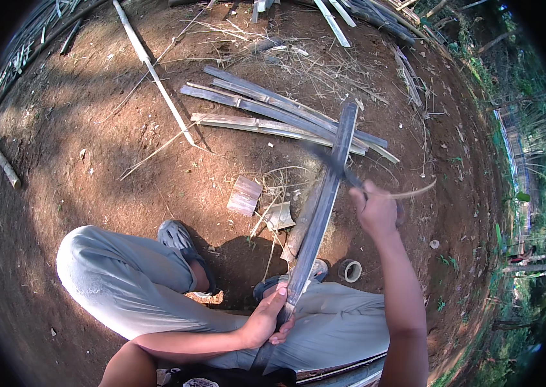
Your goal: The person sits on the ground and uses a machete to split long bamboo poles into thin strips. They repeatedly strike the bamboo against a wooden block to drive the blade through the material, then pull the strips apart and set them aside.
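Note:
My left hand [266, 320] is closed around the lower end of a long, dark split bamboo strip [317, 235], close to my lap. The strip slants up and away from me, its far end above other bamboo slats [250, 103] on the ground. In my right hand [378, 211] is the handle of a knife [350, 178]. Its dark blade, smeared by motion, crosses the strip's upper part. A thin, pale bamboo sliver [415, 192] curves out beside my right hand. A round bamboo pole [304, 226] lies beneath the strip, partly hidden.
Two short flat bamboo pieces [244, 196] lie on the brown soil left of the strip. A hollow bamboo ring [351, 271] rests by my right foot. Farther off are a long thin pole [153, 71], scattered shavings [324, 74] and bamboo piles. Green plants border the right side.

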A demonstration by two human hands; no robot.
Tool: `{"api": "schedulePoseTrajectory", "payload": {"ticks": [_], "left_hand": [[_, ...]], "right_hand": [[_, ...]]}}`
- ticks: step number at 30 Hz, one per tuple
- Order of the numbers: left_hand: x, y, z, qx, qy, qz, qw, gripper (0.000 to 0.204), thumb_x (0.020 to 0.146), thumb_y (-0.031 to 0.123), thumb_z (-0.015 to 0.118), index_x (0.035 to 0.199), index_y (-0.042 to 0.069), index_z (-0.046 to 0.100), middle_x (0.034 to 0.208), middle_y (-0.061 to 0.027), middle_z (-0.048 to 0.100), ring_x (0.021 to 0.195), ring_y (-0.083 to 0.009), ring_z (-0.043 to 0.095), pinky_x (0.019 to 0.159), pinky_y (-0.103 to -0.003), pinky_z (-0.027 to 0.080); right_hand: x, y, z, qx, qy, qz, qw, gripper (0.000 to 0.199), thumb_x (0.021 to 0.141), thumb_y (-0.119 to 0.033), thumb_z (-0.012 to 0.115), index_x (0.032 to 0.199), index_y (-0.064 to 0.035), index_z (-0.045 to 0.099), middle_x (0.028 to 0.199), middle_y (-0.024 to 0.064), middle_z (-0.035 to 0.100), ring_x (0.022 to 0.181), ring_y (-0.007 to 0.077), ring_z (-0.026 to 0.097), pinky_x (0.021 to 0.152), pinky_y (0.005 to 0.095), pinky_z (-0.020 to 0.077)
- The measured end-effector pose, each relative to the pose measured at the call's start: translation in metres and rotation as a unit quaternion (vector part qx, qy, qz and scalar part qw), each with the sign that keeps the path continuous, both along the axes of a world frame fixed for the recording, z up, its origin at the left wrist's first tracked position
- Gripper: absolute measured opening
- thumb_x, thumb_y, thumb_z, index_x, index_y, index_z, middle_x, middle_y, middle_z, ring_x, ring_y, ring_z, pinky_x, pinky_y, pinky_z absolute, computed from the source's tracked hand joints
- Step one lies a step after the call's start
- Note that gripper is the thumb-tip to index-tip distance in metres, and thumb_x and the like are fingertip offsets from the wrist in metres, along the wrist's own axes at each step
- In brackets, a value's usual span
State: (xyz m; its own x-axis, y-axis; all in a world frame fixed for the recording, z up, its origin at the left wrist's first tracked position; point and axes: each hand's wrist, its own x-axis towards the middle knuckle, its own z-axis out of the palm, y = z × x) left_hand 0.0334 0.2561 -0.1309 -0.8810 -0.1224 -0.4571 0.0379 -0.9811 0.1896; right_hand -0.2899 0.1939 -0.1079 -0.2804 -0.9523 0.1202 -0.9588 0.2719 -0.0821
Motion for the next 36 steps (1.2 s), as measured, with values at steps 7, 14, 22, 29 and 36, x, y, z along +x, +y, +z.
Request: {"api": "schedulePoseTrajectory", "payload": {"ticks": [7,14,22,29,36], "left_hand": [[-0.009,0.002,-0.006,0.009,-0.011,-0.02,1.0,0.04,0.106,0.048,0.028,0.114,0.014,0.045,0.057,-0.0059,0.045,0.035,-0.012,0.034,0.035,-0.026,0.034],[-0.011,0.016,-0.012,-0.008,0.007,-0.05,0.999,0.043,0.105,0.048,0.029,0.127,0.014,0.044,0.06,-0.0065,0.046,0.037,-0.0121,0.036,0.037,-0.026,0.036],[-0.023,-0.022,-0.002,-0.027,-0.035,0.025,0.999,0.047,0.107,0.044,0.022,0.092,0.007,0.047,0.064,-0.0075,0.052,0.043,-0.0158,0.048,0.041,-0.027,0.044],[-0.012,-0.017,-0.019,-0.094,-0.068,0.026,0.993,0.051,0.107,0.045,0.021,0.083,0.008,0.046,0.06,-0.001,0.043,0.039,-0.0108,0.042,0.036,-0.025,0.036],[-0.015,0.006,-0.031,-0.135,-0.113,0.02,0.984,0.053,0.105,0.054,0.017,0.088,0.013,0.047,0.061,0.0014,0.039,0.042,-0.0079,0.036,0.037,-0.024,0.03]], "right_hand": [[-0.007,-0.002,0.007,0.029,-0.025,-0.034,0.999,0.069,0.093,-0.068,0.042,0.078,-0.0025,0.058,0.067,0.024,0.063,0.068,0.0468,0.063,0.063,0.0542,0.05],[-0.069,-0.025,0.015,0.009,-0.081,-0.234,0.969,0.075,0.097,-0.066,0.031,0.085,0.0006,0.066,0.082,0.0309,0.065,0.088,0.0482,0.063,0.081,0.0546,0.0484],[-0.055,0.006,0.024,-0.038,-0.189,-0.293,0.937,0.075,0.1,-0.06,0.033,0.076,0.0061,0.059,0.071,0.0266,0.061,0.078,0.0454,0.064,0.074,0.0506,0.0476],[0.109,0.056,0.033,0.121,-0.091,0.181,0.972,0.067,0.082,-0.071,0.057,0.072,-0.0048,0.051,0.057,0.011,0.056,0.053,0.0304,0.062,0.049,0.0409,0.0483],[0.119,0.072,0.009,0.074,-0.072,0.287,0.952,0.066,0.076,-0.073,0.06,0.067,-0.0083,0.052,0.055,0.0081,0.058,0.05,0.0266,0.064,0.048,0.0387,0.0521]]}}
